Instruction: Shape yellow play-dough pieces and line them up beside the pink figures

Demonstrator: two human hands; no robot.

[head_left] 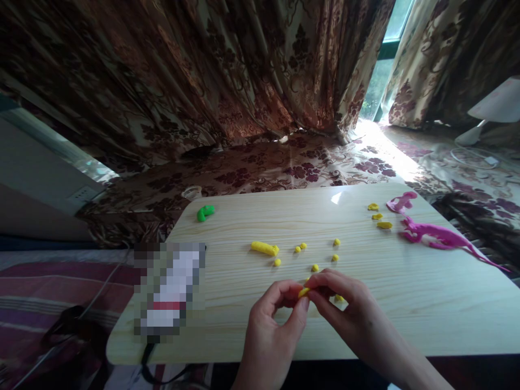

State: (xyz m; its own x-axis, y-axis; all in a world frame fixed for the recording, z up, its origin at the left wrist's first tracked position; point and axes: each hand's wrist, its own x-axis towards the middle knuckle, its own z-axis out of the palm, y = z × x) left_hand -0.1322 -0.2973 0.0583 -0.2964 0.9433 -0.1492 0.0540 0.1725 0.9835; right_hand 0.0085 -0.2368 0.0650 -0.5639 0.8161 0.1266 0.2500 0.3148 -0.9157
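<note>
Between the fingertips of both hands is a small piece of yellow modelling clay. My left hand pinches it from the left, and my right hand pinches it from the right. They meet above the front part of the table. Just beyond the fingers lie several small yellow clay balls, and one more yellow lump is partly covered by my right hand. A thick yellow clay roll rests further off to the left, with a ball near its right end.
Pale wooden table. Green clay lies at the far left, a blurred-out device with a black strap at the near left. On the right are flattened yellow pieces, pink clay and magenta clay. A lamp stands behind.
</note>
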